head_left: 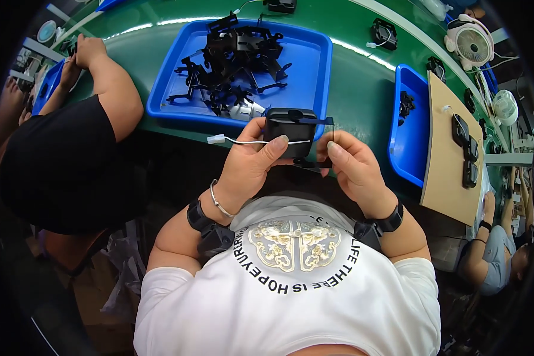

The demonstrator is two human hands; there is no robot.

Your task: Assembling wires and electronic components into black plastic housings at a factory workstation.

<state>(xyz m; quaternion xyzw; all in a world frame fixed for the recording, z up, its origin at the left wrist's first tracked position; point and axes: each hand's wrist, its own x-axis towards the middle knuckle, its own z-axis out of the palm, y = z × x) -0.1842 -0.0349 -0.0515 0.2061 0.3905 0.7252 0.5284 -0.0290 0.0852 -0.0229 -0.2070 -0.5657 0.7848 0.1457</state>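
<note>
My left hand [247, 160] grips a black square device [289, 132] with rounded corners, its thumb lying across the front. A thin white cable [249, 142] runs from under that thumb to a small white plug [216, 139] hanging free on the left. At the device's right side, my right hand [355, 161] pinches a thin black bracket [323, 121]. The bracket's upper and lower arms reach the device's top and bottom edges; whether they are seated cannot be told. My fingertips partly hide the bracket.
Just beyond my hands, a blue tray [305, 71] holds a heap of black brackets [237, 59] on the green table [362, 77]. To the right are another blue tray [409, 148] and a tan board [448, 172] carrying several black devices. A person in black [71, 160] works on the left.
</note>
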